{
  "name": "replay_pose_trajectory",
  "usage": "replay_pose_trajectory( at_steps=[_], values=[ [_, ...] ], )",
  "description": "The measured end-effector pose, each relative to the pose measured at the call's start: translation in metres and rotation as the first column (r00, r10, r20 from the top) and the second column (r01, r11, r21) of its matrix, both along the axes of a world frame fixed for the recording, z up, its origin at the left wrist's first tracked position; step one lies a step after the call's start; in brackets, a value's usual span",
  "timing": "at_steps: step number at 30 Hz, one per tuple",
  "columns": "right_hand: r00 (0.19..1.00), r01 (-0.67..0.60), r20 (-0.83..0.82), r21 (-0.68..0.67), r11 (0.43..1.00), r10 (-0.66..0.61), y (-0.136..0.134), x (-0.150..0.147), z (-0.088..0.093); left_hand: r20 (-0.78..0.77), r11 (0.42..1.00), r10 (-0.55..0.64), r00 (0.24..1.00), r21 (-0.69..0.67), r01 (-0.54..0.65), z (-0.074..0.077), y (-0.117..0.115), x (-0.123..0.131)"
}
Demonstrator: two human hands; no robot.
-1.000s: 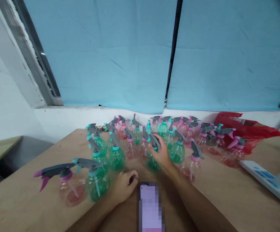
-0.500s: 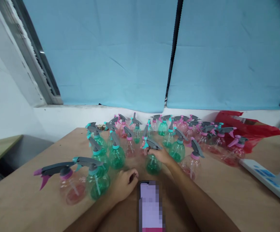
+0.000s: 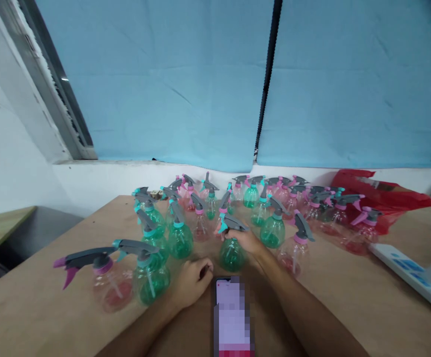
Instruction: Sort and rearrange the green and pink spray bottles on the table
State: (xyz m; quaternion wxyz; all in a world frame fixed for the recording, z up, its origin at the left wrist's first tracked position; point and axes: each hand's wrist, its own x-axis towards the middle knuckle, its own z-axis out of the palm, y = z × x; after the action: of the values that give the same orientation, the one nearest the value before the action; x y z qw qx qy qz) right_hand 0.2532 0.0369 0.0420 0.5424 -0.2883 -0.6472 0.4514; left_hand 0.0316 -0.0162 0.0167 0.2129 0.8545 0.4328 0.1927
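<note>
My right hand (image 3: 248,239) grips the neck of a green spray bottle (image 3: 232,257) with a grey and teal trigger head. This bottle is upright on the table, just beyond the phone (image 3: 231,312). My left hand (image 3: 194,281) rests on the wood with its fingers curled in; whether anything is inside them is hidden. Left of that hand stand another green spray bottle (image 3: 152,285) and a clear pinkish one (image 3: 113,290) with a purple nozzle. A pink-collared spray bottle (image 3: 293,255) stands to the right of my right forearm.
Many more spray bottles (image 3: 273,230), green and pink, crowd the back of the wooden table (image 3: 70,238). A red plastic bag (image 3: 386,201) lies at the back right, with a white and blue box (image 3: 412,272) nearer. Blue sheeting (image 3: 163,84) hangs over the window.
The green bottle in my right hand has shifted slightly left and nearer, its base swinging left. My left hand stays in place.
</note>
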Motion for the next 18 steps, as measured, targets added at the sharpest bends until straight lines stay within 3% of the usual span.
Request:
replay_pose_trajectory(
  at_steps=[18],
  values=[
    [0.998,0.061,0.0,-0.043,0.997,-0.061,-0.0089,-0.0078,0.0075,0.001,1.0,-0.002,1.0,0.029,0.002,-0.0022,0.0009,-0.0005]
  ],
)
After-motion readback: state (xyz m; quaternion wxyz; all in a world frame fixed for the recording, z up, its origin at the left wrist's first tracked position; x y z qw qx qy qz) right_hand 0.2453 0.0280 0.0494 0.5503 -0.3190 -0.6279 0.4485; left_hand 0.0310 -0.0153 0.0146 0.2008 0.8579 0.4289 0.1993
